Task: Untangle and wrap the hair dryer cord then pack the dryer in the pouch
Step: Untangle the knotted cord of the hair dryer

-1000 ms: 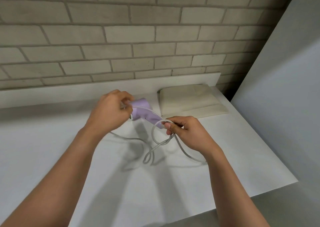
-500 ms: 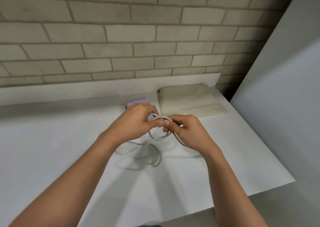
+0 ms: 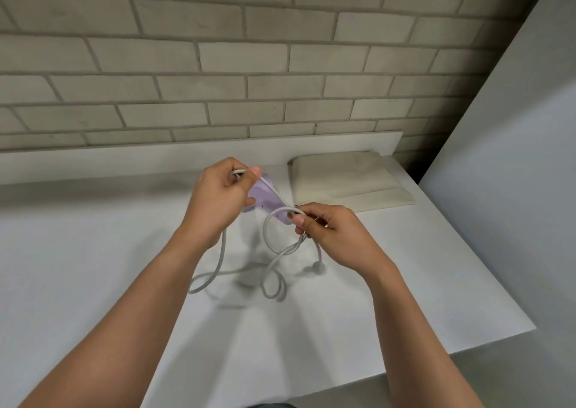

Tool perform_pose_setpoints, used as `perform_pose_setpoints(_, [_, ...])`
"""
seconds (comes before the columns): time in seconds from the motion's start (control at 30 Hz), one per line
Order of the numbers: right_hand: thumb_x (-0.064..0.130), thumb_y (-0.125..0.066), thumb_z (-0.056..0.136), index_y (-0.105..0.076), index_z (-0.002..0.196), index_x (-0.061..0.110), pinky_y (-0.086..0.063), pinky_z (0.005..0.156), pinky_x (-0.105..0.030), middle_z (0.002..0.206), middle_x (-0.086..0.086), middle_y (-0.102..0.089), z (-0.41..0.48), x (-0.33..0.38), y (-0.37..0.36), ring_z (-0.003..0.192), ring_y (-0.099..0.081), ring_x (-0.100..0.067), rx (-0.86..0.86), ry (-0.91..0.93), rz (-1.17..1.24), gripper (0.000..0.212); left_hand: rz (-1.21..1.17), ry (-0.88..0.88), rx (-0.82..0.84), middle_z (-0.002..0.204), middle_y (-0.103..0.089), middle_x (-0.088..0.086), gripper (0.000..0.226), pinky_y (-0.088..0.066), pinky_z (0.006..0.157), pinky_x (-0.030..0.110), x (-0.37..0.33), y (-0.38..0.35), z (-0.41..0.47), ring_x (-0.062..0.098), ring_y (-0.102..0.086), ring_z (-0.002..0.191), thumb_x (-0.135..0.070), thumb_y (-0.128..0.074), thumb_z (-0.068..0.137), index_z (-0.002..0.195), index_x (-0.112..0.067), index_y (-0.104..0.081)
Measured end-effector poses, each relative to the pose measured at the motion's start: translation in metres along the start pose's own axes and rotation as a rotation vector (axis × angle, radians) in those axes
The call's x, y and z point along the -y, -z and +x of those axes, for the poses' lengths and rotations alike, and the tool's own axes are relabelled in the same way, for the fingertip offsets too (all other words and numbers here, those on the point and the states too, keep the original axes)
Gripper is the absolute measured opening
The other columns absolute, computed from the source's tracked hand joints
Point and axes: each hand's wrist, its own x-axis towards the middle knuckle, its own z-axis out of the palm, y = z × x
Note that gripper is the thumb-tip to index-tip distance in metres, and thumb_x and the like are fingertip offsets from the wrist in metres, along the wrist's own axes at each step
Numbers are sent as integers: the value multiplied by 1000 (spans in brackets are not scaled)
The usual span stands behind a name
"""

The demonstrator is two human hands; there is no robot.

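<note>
Wrapping looks like the step we're on. The lilac hair dryer (image 3: 265, 200) is up off the counter between our two hands, its body mostly hidden behind the left one. The cord (image 3: 267, 233) hangs in one round loop at 6 o'clock from the dryer's handle end. It then crosses itself and trails onto the white counter (image 3: 93, 251) in a couple of sloppy bends, with what looks like the plug (image 3: 318, 266) at roughly 5 o'clock.

Our left hand (image 3: 218, 201) has thumb and forefinger pinched on a strand at about 11 o'clock of the dryer. Our right hand (image 3: 333, 233) pinches the top of the loop right at the handle end. We honestly can't tell which hand bears the dryer's weight.

Our take: use the right pinch as the anchor and let the left feed slack in even loops. Don't yank through that crossover at 6 o'clock, since it could cinch into a knot. We'd open it out first.

The beige pouch (image 3: 349, 183) lies flat at 2 o'clock, close by, so packing comes after.
</note>
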Motion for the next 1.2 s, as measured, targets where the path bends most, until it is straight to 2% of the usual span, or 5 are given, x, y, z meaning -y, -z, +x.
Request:
perform_pose_setpoints(0.13, [37, -61, 104, -77, 107, 33, -46, 70, -17, 85, 9, -72, 2, 1, -2, 75, -63, -8, 3, 18, -59, 17, 14, -48, -72, 55, -51, -19, 23, -62, 85, 48, 2, 1, 2, 4, -53, 57, -26, -63, 101, 89, -7, -64])
perform_pose_setpoints(0.27, [34, -61, 104, -77, 108, 33, -44, 69, -16, 88, 10, -69, 1, -1, -2, 76, -59, -8, -41, 51, -117, 17, 683, -401, -86, 114, -63, 0, 23, -50, 93, 40, 1, 6, -1, 23, -60, 106, -23, -54, 98, 114, -16, -69])
perform_pose_setpoints(0.53, [41, -63, 102, -79, 108, 34, -54, 77, -34, 85, 7, -73, -2, 0, -5, 83, -66, -18, -69, 78, -119, 19, 911, -413, 614, 106, -67, -13, 48, -53, 86, 41, 6, -8, -10, 10, -58, 107, -61, -27, 99, 114, -40, -68])
perform_pose_setpoints(0.97, [30, -68, 100, -80, 107, 27, -55, 82, -32, 87, 8, -76, -8, 0, -16, 78, -70, -13, -28, -24, 50, 14, 338, -179, 56, 58, -54, -16, 19, -51, 66, 34, -11, 3, -13, 21, -67, 74, -39, -70, 94, 84, -25, -61])
perform_pose_setpoints(1.2, [31, -64, 102, -80, 108, 29, -50, 76, -20, 96, 13, -73, -11, -1, -16, 81, -66, -7, 7, -9, -145, 17, 938, -569, 200, 126, -62, 0, 39, -53, 91, 44, -12, 15, -22, 28, -60, 116, -32, -60, 97, 134, -21, -62])
